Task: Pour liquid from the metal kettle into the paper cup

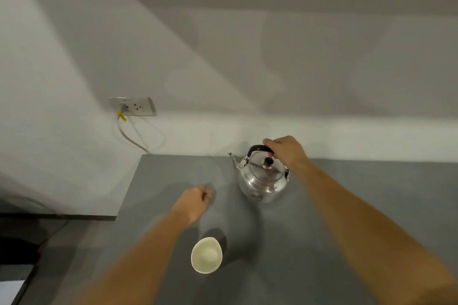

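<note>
A shiny metal kettle (262, 179) with a black knob on its lid stands upright on the grey table (322, 242) near the wall, spout pointing left. My right hand (287, 151) is closed around its black handle at the top. A white paper cup (206, 255) stands upright near the front middle of the table, looking empty. My left hand (194, 202) rests on the table between cup and kettle, fingers curled in with nothing in them, a little beyond and left of the cup.
A white wall runs along the back of the table. A wall socket (132, 106) with a plugged-in grey cable and a yellow tag sits at the left. The table's left edge drops to a dark floor area.
</note>
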Tool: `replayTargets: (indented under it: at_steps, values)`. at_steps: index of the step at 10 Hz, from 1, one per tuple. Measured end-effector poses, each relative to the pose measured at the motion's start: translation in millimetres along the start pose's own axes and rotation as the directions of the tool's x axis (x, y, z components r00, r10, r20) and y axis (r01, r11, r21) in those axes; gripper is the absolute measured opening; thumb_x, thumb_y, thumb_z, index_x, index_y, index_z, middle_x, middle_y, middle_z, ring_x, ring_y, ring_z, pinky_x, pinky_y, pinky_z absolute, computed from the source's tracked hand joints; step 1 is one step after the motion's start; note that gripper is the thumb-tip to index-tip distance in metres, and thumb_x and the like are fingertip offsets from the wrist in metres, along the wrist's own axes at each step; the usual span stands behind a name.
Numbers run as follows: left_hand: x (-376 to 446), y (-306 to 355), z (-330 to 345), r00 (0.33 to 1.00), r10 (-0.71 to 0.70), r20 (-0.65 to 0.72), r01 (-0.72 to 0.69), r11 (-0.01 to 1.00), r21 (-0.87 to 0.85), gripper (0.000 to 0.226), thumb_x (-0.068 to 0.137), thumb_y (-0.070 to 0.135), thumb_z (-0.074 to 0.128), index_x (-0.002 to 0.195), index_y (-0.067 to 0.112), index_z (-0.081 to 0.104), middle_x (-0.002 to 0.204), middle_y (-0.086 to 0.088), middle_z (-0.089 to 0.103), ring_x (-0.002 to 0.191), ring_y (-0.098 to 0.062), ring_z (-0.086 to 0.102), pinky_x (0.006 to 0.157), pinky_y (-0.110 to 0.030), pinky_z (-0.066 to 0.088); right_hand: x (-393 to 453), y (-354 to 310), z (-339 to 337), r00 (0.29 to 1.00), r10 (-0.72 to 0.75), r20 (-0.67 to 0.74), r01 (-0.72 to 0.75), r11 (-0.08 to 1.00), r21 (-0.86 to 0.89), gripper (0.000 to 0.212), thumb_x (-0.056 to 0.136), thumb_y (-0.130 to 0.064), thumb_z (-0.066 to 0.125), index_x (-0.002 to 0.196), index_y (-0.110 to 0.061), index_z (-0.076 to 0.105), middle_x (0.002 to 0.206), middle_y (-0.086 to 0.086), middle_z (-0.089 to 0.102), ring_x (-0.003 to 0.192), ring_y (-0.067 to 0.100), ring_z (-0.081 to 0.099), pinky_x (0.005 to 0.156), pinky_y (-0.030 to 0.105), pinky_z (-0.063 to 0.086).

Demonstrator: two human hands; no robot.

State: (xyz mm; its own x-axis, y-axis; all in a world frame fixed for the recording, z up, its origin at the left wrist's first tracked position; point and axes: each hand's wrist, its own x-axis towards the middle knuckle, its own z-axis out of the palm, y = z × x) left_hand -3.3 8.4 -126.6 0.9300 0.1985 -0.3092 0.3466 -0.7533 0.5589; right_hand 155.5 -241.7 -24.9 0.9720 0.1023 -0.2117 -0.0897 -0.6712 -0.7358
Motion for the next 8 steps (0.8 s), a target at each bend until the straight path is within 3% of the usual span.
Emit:
replayTargets:
  at_steps: [3,6,7,8]
  values:
    - [22.3,-1.7,-0.2,1.000,-0.001,0.016,0.001,1.000,-0.009,0.019,0.102,0.028,0.054,0.108,0.018,0.069,0.103,-0.006,0.075,0.097,-0.027,0.069,0.086,-0.030,0.050,35.6,8.0,9.3,0.999,0.001,0.033,0.001,0.999,-0.038,0.044,0.083,-0.042,0.060,0.056,-0.009,0.073,0.055,0.003,0.062,0.056,0.019,0.054,0.062,0.033,0.044]
    - [22.3,-6.7,2.0,1.000,-0.013,-0.008,0.013,1.000,-0.022,0.016,0.101,0.030,0.056,0.104,0.023,0.069,0.102,-0.002,0.075,0.093,-0.023,0.069,0.080,-0.026,0.045,42.8,11.7,11.0,0.998,-0.045,0.053,0.049,0.996,-0.077,0.047,0.089,-0.045,0.058,0.050,-0.019,0.066,0.037,-0.016,0.056,0.048,0.010,0.048,0.053,0.028,0.038]
    - [17.9,-4.8,-1.5,1.000,0.002,0.002,-0.002,1.000,-0.016,0.017,0.101,0.028,0.056,0.107,0.021,0.070,0.105,-0.004,0.076,0.098,-0.024,0.070,0.086,-0.029,0.049,39.5,15.4,6.9,0.993,-0.093,0.067,0.098,0.993,-0.073,0.043,0.091,-0.047,0.059,0.058,-0.020,0.065,0.048,-0.010,0.059,0.055,0.011,0.052,0.055,0.027,0.038]
    - [12.5,11.3,-18.8,0.998,0.049,-0.028,-0.049,0.999,-0.019,0.019,0.102,0.027,0.055,0.109,0.017,0.069,0.106,-0.005,0.075,0.101,-0.025,0.069,0.084,-0.027,0.047,29.7,4.9,-6.5,0.983,-0.181,0.015,0.181,0.977,-0.109,0.030,0.095,-0.047,0.059,0.078,-0.024,0.066,0.071,-0.015,0.062,0.067,0.002,0.055,0.058,0.021,0.037]
